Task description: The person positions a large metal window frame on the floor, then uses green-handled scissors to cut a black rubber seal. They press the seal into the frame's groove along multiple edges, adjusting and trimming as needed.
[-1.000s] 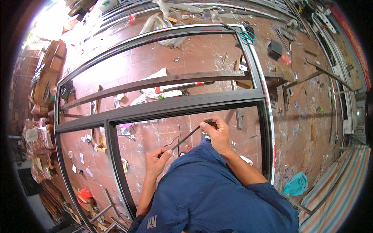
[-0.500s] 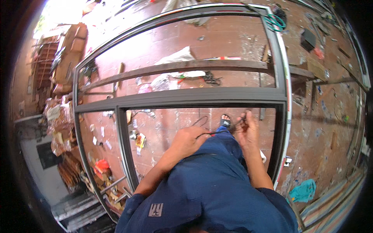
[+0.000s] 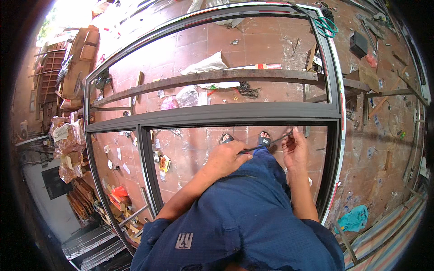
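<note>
A thin black strip (image 3: 275, 140), perhaps a rubber seal, stretches between my hands in front of my legs. My left hand (image 3: 227, 159) is closed around its left end. My right hand (image 3: 295, 148) pinches the other end between thumb and forefinger, close to the dark crossbar. Both hands are inside the lower right opening of a large dark grey metal frame (image 3: 217, 111). The frame surrounds me, its crossbar just beyond my hands. My sandalled feet (image 3: 265, 137) show on the floor below.
A wooden beam (image 3: 203, 80) runs under the frame's far part. Plastic wrap (image 3: 190, 96) and scraps litter the tiled floor. A teal cord (image 3: 326, 27) hangs at the far right corner. Cardboard (image 3: 83, 49) stands at left; a teal cloth (image 3: 353, 220) lies at right.
My right hand has moved slightly right and drawn the strip straighter between the hands. My left hand has shifted a little right. A second foot now shows.
</note>
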A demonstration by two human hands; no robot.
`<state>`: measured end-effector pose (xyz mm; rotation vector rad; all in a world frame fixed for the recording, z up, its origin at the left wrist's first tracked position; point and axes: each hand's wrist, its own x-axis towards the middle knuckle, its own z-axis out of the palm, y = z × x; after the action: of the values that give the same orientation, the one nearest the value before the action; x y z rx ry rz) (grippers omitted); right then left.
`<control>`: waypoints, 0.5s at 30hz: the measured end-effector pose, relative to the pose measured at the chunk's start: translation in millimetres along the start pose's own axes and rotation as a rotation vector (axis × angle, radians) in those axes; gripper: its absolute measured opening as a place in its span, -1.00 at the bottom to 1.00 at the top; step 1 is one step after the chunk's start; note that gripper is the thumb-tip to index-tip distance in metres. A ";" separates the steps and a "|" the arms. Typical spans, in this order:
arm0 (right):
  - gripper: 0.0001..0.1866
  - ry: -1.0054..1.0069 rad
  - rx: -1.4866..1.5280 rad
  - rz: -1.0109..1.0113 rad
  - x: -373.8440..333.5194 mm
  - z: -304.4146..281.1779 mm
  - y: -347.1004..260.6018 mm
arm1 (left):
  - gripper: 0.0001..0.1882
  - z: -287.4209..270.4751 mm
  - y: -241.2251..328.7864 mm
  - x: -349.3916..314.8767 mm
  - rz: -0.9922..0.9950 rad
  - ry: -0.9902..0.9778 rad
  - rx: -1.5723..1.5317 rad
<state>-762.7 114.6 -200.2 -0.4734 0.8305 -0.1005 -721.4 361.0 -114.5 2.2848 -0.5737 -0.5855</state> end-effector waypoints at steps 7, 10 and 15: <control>-0.93 -0.060 -0.153 0.009 -8.5 10.9 40.1 | -0.43 -3.7 -42.1 -1.3 -0.177 0.179 0.100; -0.94 -0.054 -0.177 0.016 -9.0 12.3 47.1 | -0.41 -6.7 -47.9 1.6 -0.221 0.173 0.136; -0.93 -0.030 -0.220 0.029 -8.2 14.6 44.5 | -0.40 -6.4 -51.8 4.8 -0.244 0.162 0.132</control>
<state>-761.9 161.8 -205.9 -0.6678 0.8224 0.0251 -702.0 395.7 -148.6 2.5194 -0.2636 -0.4826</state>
